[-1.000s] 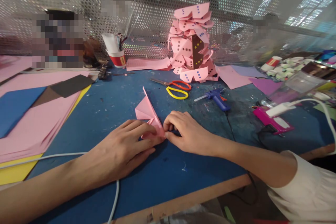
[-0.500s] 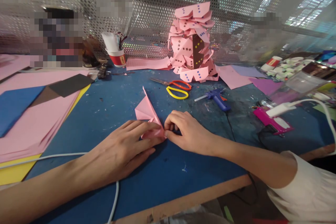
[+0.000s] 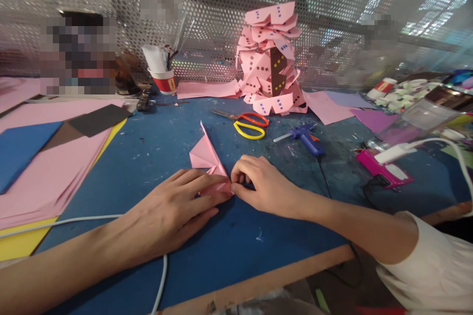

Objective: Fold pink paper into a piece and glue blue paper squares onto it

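Observation:
A folded pink paper (image 3: 207,156) lies on the blue table (image 3: 155,142) with one pointed flap sticking up. My left hand (image 3: 173,211) lies flat on the paper's near part, fingers stretched out and pressing it down. My right hand (image 3: 260,182) is curled beside it, fingertips pinching the paper's near right corner. The part of the paper under my left fingers is hidden.
A tall pile of folded pink pieces (image 3: 271,59) stands at the back. Scissors (image 3: 249,125) and a blue glue gun (image 3: 305,138) lie behind my hands. Paper sheets (image 3: 48,167) are stacked left, a pink device (image 3: 384,170) with a white cable right, a cup (image 3: 164,78) at the back.
Almost nothing has moved. My right hand's fingers have shifted slightly along the paper's corner; my left hand stays flat on the paper.

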{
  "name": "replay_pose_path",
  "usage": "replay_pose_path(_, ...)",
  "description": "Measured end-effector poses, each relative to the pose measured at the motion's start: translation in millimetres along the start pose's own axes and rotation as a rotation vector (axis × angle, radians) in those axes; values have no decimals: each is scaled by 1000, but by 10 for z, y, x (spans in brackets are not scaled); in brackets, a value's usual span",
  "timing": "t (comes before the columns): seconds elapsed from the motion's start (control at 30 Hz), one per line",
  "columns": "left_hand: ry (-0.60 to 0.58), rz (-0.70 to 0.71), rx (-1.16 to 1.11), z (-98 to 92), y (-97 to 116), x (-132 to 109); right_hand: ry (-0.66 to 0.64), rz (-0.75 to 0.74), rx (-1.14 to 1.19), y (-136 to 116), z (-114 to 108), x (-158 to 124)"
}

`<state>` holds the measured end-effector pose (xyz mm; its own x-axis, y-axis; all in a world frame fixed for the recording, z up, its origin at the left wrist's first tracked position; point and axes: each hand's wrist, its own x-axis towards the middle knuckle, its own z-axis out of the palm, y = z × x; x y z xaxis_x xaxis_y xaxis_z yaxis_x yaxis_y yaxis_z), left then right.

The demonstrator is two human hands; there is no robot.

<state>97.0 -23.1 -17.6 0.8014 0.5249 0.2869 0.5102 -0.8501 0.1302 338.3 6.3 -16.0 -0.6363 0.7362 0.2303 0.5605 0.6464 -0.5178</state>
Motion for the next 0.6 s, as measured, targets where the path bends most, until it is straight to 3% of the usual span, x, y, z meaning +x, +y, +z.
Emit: replay_pose_path(0.6,-17,-14,-1,-8,4,-22,-10,-8,-17,-4,1,2)
